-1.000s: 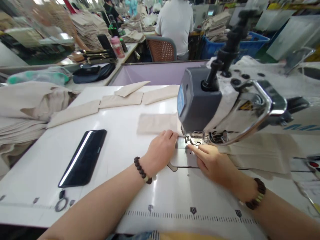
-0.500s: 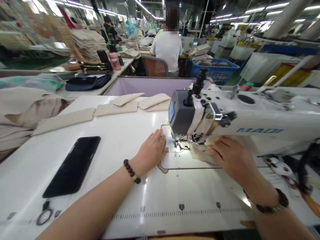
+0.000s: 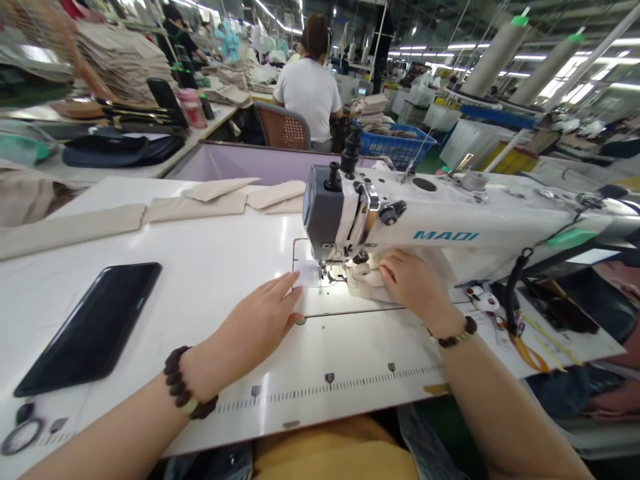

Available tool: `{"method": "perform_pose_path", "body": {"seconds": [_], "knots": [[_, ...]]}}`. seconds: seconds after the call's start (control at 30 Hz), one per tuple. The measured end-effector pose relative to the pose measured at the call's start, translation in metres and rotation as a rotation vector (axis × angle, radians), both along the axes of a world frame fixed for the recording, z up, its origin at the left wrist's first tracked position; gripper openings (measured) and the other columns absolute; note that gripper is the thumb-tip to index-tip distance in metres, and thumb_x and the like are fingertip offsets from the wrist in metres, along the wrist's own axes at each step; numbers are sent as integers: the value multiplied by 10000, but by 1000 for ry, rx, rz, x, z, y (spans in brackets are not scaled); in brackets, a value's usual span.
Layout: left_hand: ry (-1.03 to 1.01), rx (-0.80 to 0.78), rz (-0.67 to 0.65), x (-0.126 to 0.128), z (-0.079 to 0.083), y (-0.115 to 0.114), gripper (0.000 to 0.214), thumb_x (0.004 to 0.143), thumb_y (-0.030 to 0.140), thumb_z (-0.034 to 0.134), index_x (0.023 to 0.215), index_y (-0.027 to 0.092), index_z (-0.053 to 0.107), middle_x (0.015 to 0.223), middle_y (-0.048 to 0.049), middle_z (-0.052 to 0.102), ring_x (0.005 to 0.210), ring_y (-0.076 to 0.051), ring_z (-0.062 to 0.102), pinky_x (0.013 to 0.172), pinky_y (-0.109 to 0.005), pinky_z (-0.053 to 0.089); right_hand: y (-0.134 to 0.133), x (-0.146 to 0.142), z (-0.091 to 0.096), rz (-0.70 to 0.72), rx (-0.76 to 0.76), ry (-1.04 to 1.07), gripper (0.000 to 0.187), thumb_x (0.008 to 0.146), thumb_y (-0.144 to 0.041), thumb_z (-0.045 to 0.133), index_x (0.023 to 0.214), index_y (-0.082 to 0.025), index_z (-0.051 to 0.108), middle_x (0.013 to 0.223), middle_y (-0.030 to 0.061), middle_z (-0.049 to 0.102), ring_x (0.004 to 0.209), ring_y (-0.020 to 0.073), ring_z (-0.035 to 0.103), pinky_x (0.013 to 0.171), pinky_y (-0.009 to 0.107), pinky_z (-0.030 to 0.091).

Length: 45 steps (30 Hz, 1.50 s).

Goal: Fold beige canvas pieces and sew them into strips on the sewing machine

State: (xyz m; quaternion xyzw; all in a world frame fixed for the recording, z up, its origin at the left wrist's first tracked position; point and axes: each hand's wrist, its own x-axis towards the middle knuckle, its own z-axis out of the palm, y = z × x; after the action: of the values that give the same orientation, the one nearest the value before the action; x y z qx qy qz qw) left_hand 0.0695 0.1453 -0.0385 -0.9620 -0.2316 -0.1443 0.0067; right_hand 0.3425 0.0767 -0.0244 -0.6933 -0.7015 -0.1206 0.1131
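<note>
In the head view a white sewing machine [image 3: 380,210] stands over the table, its needle area lit. Beige fabric [image 3: 370,283] lies bunched just right of the presser foot. My right hand [image 3: 417,287] grips this fabric, thumb and fingers pinched at its right edge beneath the machine arm. My left hand [image 3: 247,327] holds nothing; its fingers are stretched toward the metal plate [image 3: 306,273] left of the needle. Dark bead bracelets circle both wrists.
A black phone [image 3: 90,327] and a ring holder [image 3: 23,433] lie on the left. Folded beige pieces [image 3: 200,207] line the back of the table. Scissors [image 3: 483,300] lie at the right. Ahead, a person in white [image 3: 310,97] sits by a blue basket [image 3: 395,143].
My view has swung to the right. My left hand has drawn back from the machine, toward me and left. My right hand stays on the beige fabric.
</note>
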Motion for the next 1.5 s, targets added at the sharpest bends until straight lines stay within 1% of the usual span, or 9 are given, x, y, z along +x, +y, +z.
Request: {"method": "perform_pose_path", "body": {"seconds": [0.27, 0.43, 0.57, 0.77, 0.87, 1.07, 1.3, 1.43, 1.5], "knots": [[-49, 23, -21, -9, 1, -15, 286, 871, 209, 455, 1101, 69, 550, 1226, -182, 525, 1080, -272, 539, 895, -426, 493, 1, 19, 8, -68, 121, 137, 144, 769, -156, 443, 740, -156, 584, 804, 76, 639, 719, 196, 581, 661, 290, 442], [-98, -7, -124, -5, 0, -32, 312, 879, 190, 444, 1165, 76, 496, 1276, -186, 480, 1144, -267, 497, 916, -409, 484, -64, -6, 31, -42, 143, 279, 105, 762, -165, 441, 704, -176, 528, 875, 64, 597, 697, 158, 564, 629, 264, 443], [-146, -92, -255, 18, -6, -52, 505, 840, 74, 447, 1327, 86, 311, 1381, -195, 349, 1282, -261, 337, 988, -421, 419, -122, -59, 31, 49, -144, 437, 165, 794, -94, 360, 715, -186, 472, 835, 45, 559, 669, 133, 547, 587, 239, 422], [48, -325, -553, 41, -2, -61, 296, 818, 11, 398, 1007, 146, 582, 1159, -95, 586, 1129, -179, 518, 989, -333, 412, -132, -87, 19, 166, -364, 739, 143, 795, -67, 424, 731, -170, 500, 828, 36, 562, 737, 134, 548, 666, 235, 439], [90, -450, -429, 16, 2, -50, 409, 747, -32, 362, 1010, 179, 593, 1086, -49, 629, 1012, -147, 591, 912, -276, 465, -131, -75, 17, 277, -411, 824, 101, 820, -195, 554, 912, -157, 571, 945, 56, 600, 869, 158, 571, 781, 254, 450], [-54, -565, -45, -65, -4, -24, 370, 770, 106, 412, 1043, 237, 624, 1093, -15, 644, 998, -183, 606, 890, -294, 482, -125, -54, 4, 369, -512, 781, 831, 570, -482, 773, 1293, -214, 461, 1262, 103, 524, 1182, 283, 457, 979, 397, 380], [-117, -632, 154, -86, 0, -28, 280, 863, 290, 405, 972, 213, 651, 1089, -42, 634, 972, -192, 606, 843, -252, 486, -83, -74, -20, 220, -290, 898, 512, 844, -231, 519, 1336, -203, 382, 947, 50, 673, 874, 194, 631, 783, 312, 495], [-172, -657, 332, -77, 3, -29, 328, 866, 386, 377, 761, 194, 621, 747, -18, 645, 708, -175, 608, 673, -249, 500, -65, -84, -33, 148, -77, 940, 658, 850, -224, 490, 1421, -175, 168, 794, 17, 651, 640, 154, 600, 623, 269, 504], [-180, -661, 467, -73, 1, -28, 335, 852, 406, 381, 689, 190, 578, 588, 10, 579, 593, -163, 566, 590, -246, 474, -60, -84, -36, 236, -15, 865, 541, 867, -228, 470, 1379, -196, 297, 922, 59, 646, 747, 163, 607, 699, 288, 503]]}}
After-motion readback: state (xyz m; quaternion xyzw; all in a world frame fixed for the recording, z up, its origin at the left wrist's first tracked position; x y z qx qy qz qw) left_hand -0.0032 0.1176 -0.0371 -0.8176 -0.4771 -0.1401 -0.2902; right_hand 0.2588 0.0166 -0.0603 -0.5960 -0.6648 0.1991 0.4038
